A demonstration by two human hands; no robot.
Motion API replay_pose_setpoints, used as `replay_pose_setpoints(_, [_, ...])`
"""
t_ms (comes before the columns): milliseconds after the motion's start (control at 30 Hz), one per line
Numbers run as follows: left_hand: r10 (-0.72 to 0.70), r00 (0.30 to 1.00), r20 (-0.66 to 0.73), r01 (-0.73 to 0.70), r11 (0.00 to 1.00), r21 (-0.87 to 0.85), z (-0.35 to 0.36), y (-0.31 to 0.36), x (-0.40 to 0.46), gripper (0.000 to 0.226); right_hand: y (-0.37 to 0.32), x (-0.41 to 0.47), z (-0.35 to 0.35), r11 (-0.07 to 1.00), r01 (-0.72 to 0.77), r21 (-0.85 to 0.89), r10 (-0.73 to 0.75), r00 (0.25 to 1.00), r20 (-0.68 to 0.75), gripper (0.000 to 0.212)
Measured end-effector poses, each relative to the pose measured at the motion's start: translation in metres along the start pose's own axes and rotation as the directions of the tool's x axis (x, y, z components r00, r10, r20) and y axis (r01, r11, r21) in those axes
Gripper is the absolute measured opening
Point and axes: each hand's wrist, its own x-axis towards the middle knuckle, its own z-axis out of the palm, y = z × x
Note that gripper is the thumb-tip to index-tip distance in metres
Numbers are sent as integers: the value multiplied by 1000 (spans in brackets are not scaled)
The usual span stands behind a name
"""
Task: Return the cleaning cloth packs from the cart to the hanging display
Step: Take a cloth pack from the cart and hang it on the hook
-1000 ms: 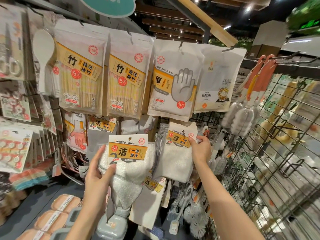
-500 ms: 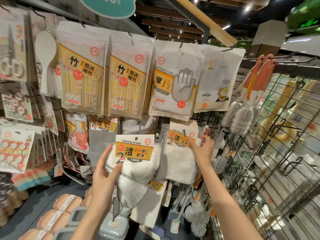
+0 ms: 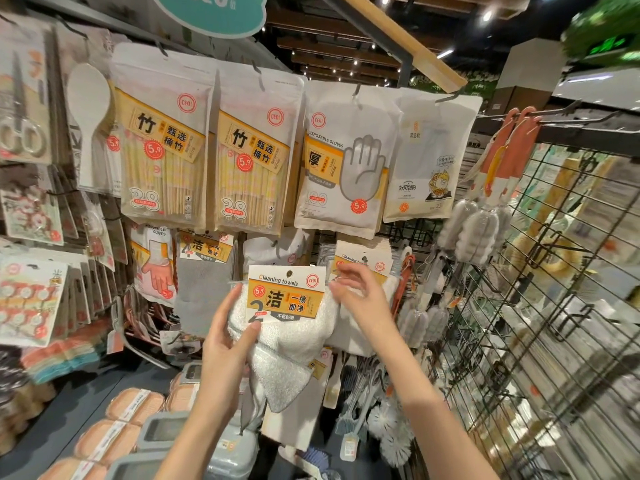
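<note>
Holding a white cleaning towel pack up before a shop's hanging display, a person's left hand is gripping it by its left edge, thumb pressing on the front beside the orange label. The right hand is hovering just right of the pack's card, fingers spread and relaxed, gripping nothing. Behind that hand, more towel packs are hanging on the rack, beneath bags of disposable gloves and bamboo sticks.
</note>
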Motion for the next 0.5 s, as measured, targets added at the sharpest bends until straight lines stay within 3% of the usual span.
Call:
replay_pose_setpoints(100, [-9,1000,24,9,1000,-17,0,-1,-2,60,-3,-7,16,998,19,61,-25,995,100,47])
replay_pose_setpoints(300, [1,1000,28,0,1000,-12,-2,1,-3,60,-3,-12,22,988,60,141,-62,998,12,45])
replay_pose_setpoints(500, [22,999,42,-27,989,142,0,2,-9,69,5,-11,18,977,47,208,-35,998,-58,45])
